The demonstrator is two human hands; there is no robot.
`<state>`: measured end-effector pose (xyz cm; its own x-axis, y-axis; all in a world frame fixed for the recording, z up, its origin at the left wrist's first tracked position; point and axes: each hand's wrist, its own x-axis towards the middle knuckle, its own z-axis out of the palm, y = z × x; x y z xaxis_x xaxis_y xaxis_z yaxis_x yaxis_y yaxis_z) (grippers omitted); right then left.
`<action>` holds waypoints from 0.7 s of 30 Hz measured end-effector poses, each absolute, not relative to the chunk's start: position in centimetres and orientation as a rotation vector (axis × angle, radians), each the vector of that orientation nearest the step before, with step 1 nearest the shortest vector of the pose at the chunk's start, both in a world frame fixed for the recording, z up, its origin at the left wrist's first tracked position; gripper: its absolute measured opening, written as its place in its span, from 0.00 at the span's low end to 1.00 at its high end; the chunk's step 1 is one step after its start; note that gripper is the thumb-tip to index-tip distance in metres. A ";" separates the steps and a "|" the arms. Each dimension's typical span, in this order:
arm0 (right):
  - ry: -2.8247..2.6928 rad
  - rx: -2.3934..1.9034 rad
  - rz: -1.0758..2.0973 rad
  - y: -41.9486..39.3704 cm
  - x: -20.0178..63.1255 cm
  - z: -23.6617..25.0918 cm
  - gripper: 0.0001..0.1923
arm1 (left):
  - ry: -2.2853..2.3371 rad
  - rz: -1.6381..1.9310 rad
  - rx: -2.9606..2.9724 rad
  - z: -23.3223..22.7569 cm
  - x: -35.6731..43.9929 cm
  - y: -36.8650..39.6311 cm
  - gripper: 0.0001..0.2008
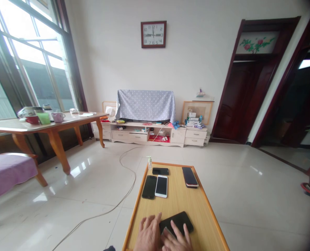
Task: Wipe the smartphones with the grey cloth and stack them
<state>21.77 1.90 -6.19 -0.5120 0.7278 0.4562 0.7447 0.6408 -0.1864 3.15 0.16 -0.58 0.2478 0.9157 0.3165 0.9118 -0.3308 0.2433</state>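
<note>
Hands flat: left hand (149, 233) beside, right hand (178, 238) atop black phone (176, 222), long axis slanting up-right on worktop (196, 209).

At lower centre we see a low table (196, 209) of pale, matt wood grain with an orange-toned wooden rim. Our left hand (148, 235) and right hand (177, 238) rest on a black phone (179, 221) with a glossy glass face. Farther up lie a white phone (161, 185) and dark phones (149, 187), all smooth and shiny. The floor (92, 181) is glossy pale tile. At upper centre a dotted grey cloth (146, 104) drapes softly.
</note>
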 end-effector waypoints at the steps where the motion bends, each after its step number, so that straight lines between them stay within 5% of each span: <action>1: -2.389 -1.145 -0.010 2.0 21.8 -5.4 0.15 | 1.815 0.641 2.453 -0.6 3.2 0.2 0.42; 11: -2.505 -1.307 0.306 3.1 23.2 2.5 0.22 | 1.827 0.729 2.214 -0.2 3.7 0.1 0.50; 17: -2.237 -1.835 0.156 4.8 26.0 1.9 0.26 | 1.818 0.667 2.202 -0.3 3.4 0.1 0.51; 21: -2.387 -1.583 0.288 2.9 23.4 0.7 0.23 | 1.856 0.682 2.247 0.0 3.6 -0.1 0.45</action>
